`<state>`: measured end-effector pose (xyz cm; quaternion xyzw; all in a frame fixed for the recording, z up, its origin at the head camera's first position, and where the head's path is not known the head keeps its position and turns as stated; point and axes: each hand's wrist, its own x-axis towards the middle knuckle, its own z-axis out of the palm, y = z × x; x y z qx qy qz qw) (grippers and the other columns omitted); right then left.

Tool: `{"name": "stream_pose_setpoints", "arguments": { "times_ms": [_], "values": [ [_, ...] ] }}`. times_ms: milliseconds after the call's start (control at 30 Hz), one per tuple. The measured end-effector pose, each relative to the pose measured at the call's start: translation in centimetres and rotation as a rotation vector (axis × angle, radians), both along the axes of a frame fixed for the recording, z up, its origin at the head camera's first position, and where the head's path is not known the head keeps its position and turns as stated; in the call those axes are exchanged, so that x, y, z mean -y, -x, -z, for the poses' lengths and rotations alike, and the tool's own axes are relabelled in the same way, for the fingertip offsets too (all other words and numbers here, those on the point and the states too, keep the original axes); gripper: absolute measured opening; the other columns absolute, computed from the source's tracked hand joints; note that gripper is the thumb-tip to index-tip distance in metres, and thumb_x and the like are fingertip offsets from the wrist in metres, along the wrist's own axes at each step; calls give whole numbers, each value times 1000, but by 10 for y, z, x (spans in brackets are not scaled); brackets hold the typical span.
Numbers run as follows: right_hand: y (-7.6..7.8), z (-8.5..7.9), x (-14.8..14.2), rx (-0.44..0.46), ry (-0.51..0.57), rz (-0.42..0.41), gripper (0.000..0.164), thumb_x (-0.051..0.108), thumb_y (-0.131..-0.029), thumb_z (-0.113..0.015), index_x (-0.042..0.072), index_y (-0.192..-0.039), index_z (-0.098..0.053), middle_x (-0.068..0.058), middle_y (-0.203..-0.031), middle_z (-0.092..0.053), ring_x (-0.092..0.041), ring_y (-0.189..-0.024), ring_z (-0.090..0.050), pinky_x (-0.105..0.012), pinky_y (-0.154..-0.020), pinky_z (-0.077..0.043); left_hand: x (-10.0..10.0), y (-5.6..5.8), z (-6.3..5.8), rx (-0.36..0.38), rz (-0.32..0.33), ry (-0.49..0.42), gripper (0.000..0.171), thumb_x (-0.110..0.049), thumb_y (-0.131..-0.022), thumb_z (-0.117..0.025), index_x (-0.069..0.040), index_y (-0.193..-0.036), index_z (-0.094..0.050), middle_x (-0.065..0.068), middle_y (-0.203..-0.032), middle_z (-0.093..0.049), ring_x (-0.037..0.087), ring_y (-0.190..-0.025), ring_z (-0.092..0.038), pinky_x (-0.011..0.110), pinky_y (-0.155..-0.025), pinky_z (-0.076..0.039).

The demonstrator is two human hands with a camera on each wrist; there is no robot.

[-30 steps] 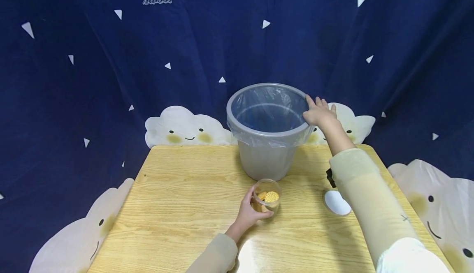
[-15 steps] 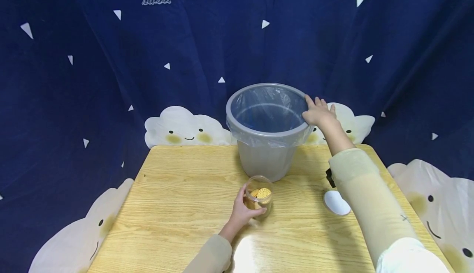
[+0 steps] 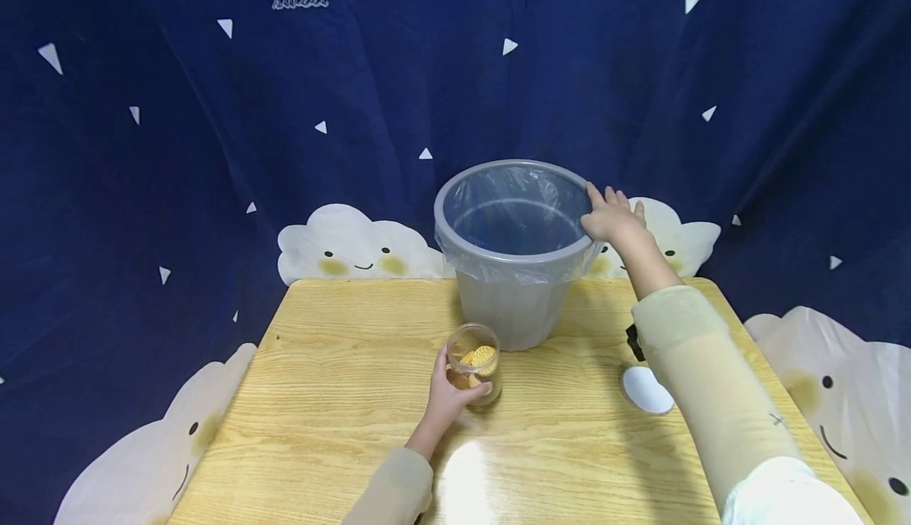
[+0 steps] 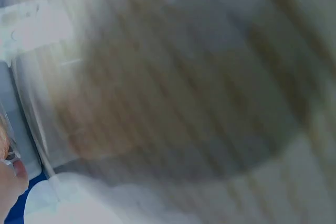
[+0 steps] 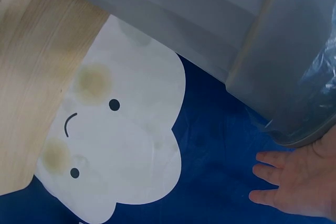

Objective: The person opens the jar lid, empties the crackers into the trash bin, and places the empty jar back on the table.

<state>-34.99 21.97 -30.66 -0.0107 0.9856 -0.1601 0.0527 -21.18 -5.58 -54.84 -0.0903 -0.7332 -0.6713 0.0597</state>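
My left hand (image 3: 450,395) grips a clear plastic jar (image 3: 485,387), thumb on its near side and fingers around its left. Several round yellow biscuits (image 3: 481,359) lie inside it, and its top has no lid on. Just behind the jar stands a grey trash bin (image 3: 508,311), lined with a clear plastic bag (image 3: 498,270) folded over the rim. My right hand (image 3: 614,218) rests on the right side of that rim. In the right wrist view, the fingers (image 5: 270,173) of this hand extend outside the bin. The left wrist view is blurred, with a thumb (image 4: 11,188) at its left edge.
A round white lid (image 3: 648,390) lies on the wooden table (image 3: 342,375), right of the bin and beside the right sleeve. Behind the table hangs a dark blue curtain (image 3: 370,82) with white triangles and clouds.
My left hand has moved left and a little away from me, carrying the jar of biscuits. The right hand stays on the bin rim, and the bin and lid have not moved.
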Motion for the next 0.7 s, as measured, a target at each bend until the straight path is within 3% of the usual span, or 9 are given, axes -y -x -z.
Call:
{"name": "stream_pose_setpoints", "arguments": {
  "times_ms": [333, 700],
  "values": [
    [1, 0, 0, 4, -3, -2, 69, 18, -86, -32, 4, -146, -2, -32, -146, -1, -46, -134, 3, -63, -105, 5, 12, 9, -13, -34, -111, 0, 92, -7, -63, -82, -1, -138, -30, 26, -130, -41, 40, -120, -37, 52, -98, -32],
    [0, 1, 1, 2, -1, 2, 68, 18, -86, -31, 4, -146, -2, -32, -146, 1, -45, -134, 4, -62, -105, 6, 26, 18, -26, -110, -152, -1, 93, -4, -63, -81, 1, -139, -27, 28, -135, -36, 43, -123, -33, 56, -99, -29]
  ]
}}
